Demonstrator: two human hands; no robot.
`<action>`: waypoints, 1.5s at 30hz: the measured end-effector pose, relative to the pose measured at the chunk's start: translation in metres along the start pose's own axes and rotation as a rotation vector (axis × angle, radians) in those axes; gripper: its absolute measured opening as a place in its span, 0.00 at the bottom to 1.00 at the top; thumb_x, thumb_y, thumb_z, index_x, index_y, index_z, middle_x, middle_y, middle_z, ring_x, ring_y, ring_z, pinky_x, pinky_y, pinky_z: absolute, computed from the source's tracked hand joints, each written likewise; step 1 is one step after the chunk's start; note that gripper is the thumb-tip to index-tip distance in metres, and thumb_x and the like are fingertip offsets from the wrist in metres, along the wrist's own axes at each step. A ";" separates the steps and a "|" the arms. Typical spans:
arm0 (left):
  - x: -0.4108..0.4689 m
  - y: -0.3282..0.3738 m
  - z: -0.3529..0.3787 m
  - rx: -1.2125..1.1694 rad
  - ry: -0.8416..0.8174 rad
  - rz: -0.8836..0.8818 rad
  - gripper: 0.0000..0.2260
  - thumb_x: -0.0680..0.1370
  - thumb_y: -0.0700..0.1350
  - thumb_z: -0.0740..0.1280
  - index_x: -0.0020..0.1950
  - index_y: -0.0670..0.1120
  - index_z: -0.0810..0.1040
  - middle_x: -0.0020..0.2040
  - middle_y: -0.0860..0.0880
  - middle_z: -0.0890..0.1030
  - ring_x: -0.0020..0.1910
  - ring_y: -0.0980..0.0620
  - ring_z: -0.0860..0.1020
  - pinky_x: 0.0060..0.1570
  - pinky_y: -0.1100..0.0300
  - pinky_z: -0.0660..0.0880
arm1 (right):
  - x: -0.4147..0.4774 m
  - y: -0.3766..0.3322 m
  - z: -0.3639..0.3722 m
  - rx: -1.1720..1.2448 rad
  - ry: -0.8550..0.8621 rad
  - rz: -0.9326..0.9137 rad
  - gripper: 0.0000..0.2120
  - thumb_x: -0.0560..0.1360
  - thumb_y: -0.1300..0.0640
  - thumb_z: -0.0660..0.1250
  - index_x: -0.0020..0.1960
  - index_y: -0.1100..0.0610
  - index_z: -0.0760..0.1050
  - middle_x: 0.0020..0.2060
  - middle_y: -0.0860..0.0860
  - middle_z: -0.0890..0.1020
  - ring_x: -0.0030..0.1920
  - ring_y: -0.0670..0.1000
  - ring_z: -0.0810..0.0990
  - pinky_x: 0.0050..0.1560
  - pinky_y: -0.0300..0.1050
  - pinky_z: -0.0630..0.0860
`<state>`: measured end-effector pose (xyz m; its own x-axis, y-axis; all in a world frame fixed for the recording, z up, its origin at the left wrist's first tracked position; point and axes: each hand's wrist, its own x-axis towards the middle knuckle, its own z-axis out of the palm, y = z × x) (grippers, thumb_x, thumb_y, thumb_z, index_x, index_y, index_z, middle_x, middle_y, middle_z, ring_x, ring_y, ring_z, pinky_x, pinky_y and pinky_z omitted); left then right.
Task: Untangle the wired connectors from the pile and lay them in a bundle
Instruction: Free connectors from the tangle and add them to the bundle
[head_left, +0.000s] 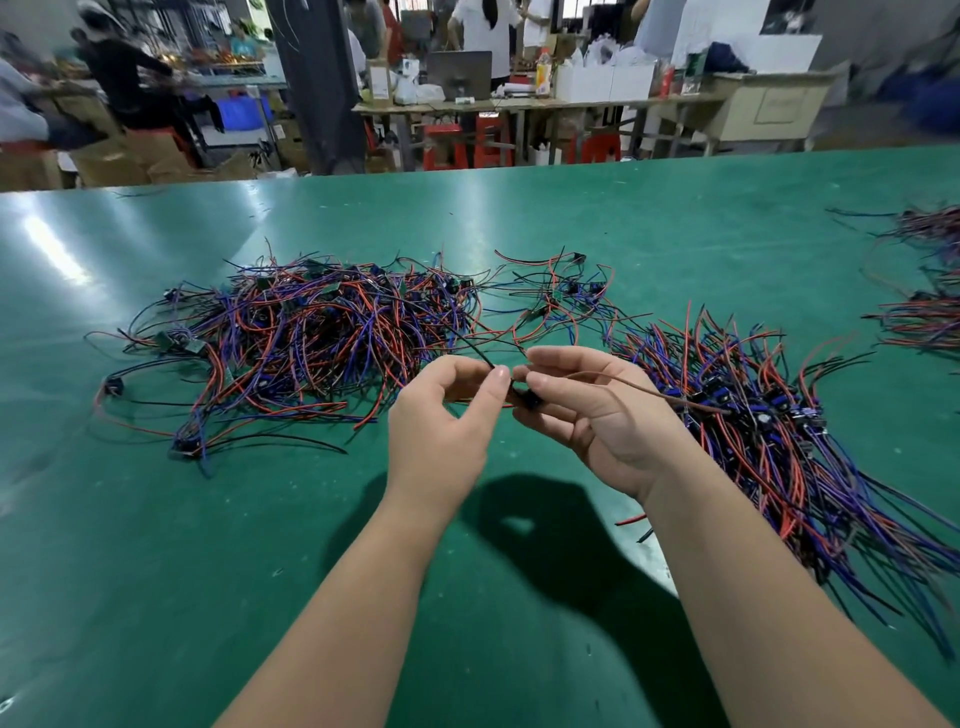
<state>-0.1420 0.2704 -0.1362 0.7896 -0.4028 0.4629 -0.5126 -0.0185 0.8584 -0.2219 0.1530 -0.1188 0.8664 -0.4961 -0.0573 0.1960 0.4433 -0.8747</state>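
Observation:
A tangled pile (311, 332) of red, blue and black wired connectors lies on the green table (156, 571) at centre left. To the right, a combed bundle (769, 436) of the same connectors lies with its wires fanning toward the near right. Between them, above the table, both hands meet on one wired connector (524, 392). My left hand (447, 415) pinches its black wire between thumb and forefinger. My right hand (587, 410), palm up, pinches the small black connector body, and a blurred red wire trails right over the bundle.
More wire heaps (924, 291) lie at the table's far right edge. A few loose connectors (561, 296) sit between pile and bundle. Beyond the table's far edge are workbenches, red stools, boxes and several people.

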 end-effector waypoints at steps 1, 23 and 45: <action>0.001 -0.001 0.000 -0.024 -0.010 -0.014 0.06 0.75 0.43 0.71 0.39 0.51 0.79 0.34 0.58 0.80 0.35 0.64 0.76 0.40 0.71 0.71 | 0.000 0.000 0.000 -0.002 -0.002 -0.002 0.12 0.61 0.67 0.71 0.44 0.62 0.78 0.37 0.57 0.85 0.36 0.53 0.84 0.40 0.45 0.82; 0.017 -0.021 -0.007 -0.132 0.160 -0.276 0.10 0.73 0.54 0.61 0.39 0.52 0.80 0.37 0.57 0.83 0.43 0.55 0.83 0.50 0.54 0.76 | 0.016 -0.041 0.015 -0.791 0.140 -0.212 0.10 0.63 0.67 0.77 0.30 0.54 0.80 0.26 0.48 0.81 0.30 0.46 0.77 0.37 0.37 0.76; 0.022 -0.030 -0.018 0.009 0.300 -0.352 0.20 0.72 0.29 0.56 0.51 0.54 0.72 0.51 0.51 0.75 0.47 0.53 0.72 0.47 0.63 0.67 | 0.154 -0.062 0.005 -1.376 0.456 -0.116 0.12 0.71 0.65 0.63 0.51 0.59 0.82 0.49 0.58 0.83 0.51 0.57 0.81 0.53 0.46 0.78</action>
<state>-0.1033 0.2785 -0.1484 0.9782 -0.0879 0.1879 -0.1974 -0.1157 0.9735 -0.0982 0.0533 -0.0710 0.6070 -0.7843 0.1285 -0.5605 -0.5370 -0.6305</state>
